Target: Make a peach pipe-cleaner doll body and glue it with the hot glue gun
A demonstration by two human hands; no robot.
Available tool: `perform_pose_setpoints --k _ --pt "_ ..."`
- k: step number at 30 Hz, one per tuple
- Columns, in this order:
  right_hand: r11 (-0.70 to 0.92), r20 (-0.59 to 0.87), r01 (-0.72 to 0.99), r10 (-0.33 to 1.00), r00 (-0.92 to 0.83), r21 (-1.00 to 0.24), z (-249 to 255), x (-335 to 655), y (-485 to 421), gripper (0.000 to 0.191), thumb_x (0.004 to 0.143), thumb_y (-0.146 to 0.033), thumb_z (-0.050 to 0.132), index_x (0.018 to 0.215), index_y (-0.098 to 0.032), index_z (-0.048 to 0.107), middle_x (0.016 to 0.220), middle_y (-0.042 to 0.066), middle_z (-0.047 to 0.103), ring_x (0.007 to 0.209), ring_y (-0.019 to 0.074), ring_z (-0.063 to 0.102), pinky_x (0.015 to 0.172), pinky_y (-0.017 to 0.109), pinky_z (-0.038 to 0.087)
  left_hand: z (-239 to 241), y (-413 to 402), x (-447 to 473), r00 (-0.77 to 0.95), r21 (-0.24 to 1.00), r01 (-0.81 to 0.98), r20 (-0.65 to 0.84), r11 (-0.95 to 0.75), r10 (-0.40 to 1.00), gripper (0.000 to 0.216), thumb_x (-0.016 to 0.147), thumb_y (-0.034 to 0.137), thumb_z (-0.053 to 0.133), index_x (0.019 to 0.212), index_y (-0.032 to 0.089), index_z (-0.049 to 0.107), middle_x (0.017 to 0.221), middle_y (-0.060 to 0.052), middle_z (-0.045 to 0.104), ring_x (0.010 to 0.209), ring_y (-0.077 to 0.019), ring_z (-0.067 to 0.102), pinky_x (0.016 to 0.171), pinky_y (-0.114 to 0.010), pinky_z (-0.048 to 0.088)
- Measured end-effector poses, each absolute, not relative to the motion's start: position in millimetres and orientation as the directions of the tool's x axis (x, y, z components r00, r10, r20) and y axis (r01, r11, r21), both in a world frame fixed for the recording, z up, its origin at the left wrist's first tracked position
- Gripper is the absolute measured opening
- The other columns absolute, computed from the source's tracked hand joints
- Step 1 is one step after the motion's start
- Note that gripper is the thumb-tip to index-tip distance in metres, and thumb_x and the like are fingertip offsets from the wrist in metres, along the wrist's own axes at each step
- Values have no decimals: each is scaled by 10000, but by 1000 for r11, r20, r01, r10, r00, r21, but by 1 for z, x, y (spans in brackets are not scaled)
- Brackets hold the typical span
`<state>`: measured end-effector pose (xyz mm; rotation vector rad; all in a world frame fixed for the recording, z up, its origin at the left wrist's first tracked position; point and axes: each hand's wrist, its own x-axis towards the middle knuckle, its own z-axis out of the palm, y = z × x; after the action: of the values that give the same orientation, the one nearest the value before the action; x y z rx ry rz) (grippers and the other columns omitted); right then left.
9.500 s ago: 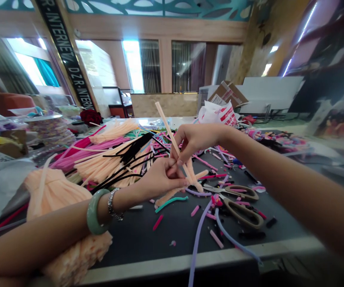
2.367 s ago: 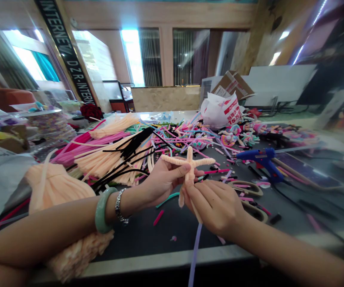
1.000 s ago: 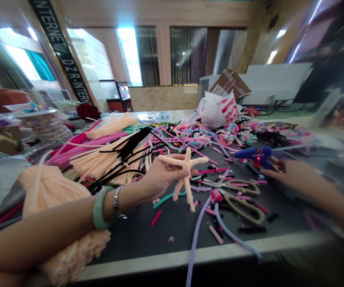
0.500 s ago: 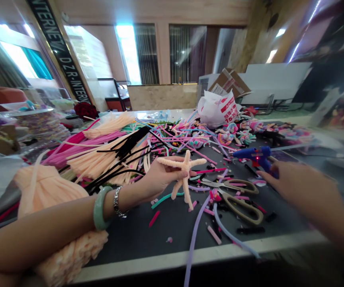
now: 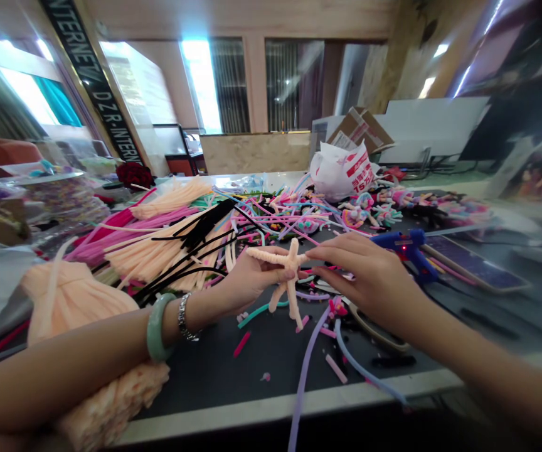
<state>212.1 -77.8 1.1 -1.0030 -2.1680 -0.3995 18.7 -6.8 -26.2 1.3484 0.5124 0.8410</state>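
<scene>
A small peach pipe-cleaner figure (image 5: pixel 292 276) with a head, two arms and two legs is held upright above the dark table. My left hand (image 5: pixel 252 273) pinches it at the body from the left, fingers closed. My right hand (image 5: pixel 365 267) reaches in from the right, thumb and fingertips closed on the end of the figure's right-side arm. Behind the right hand lies a blue glue gun (image 5: pixel 407 248) with a red light lit. Scissors (image 5: pixel 384 333) lie beneath the right hand, mostly covered by it.
Bundles of peach pipe cleaners (image 5: pixel 158 257) and black ones (image 5: pixel 207 226) lie at left. A larger peach bundle (image 5: pixel 76 295) rests by my left forearm. Purple stems (image 5: pixel 306 370) hang over the front edge. A phone (image 5: pixel 480 263) and a white plastic bag (image 5: pixel 344 169) are farther back.
My right hand has moved left from beside the glue gun to the figure and taken hold of its arm. The left hand and figure stay almost still.
</scene>
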Motion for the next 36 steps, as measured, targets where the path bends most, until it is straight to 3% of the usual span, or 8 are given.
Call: perform_pose_setpoints --k 7,16,21,28,33,36 --pt "732 713 663 550 -436 -159 -7 205 -51 133 816 -123 618 930 -157 676 892 54 708 820 143 648 740 249 506 -31 -5 17 624 978 -206 123 11 772 229 638 168 776 825 101 661 755 -37 677 731 -152 654 712 -270 521" --pt "797 752 581 482 -449 -164 -8 201 -43 110 824 -133 592 914 -152 652 847 57 663 780 128 608 704 244 490 -25 -10 18 556 942 -333 223 -31 801 364 634 137 783 835 173 482 724 41 631 651 -108 638 627 -237 539" --pt "829 774 534 447 -450 -168 -4 196 -35 105 832 -121 571 898 -128 653 804 61 640 750 125 584 675 234 471 -19 -7 16 551 943 -330 237 -52 800 334 634 136 786 807 148 500 712 43 604 641 -78 613 614 -200 533" --pt "789 776 558 512 -368 -256 -7 195 -34 117 823 -142 583 924 -159 641 872 71 669 803 140 624 726 248 479 -18 0 13 529 948 -271 291 -167 797 359 642 183 783 839 166 483 708 39 608 641 -103 631 589 -215 526" --pt "797 767 514 534 -355 -317 -9 197 -39 167 791 -136 621 955 -163 634 930 64 674 863 147 627 787 256 476 -9 -5 11 457 894 -70 424 -443 782 368 607 184 793 650 155 429 555 77 493 490 -41 477 454 -147 386" --pt "786 758 461 576 -307 -411 -9 199 -42 232 783 -139 626 1013 -174 619 983 60 659 917 158 616 835 280 474 -3 -9 7 442 772 13 566 -636 696 408 656 173 751 568 161 352 602 25 594 531 -62 530 468 -160 399"
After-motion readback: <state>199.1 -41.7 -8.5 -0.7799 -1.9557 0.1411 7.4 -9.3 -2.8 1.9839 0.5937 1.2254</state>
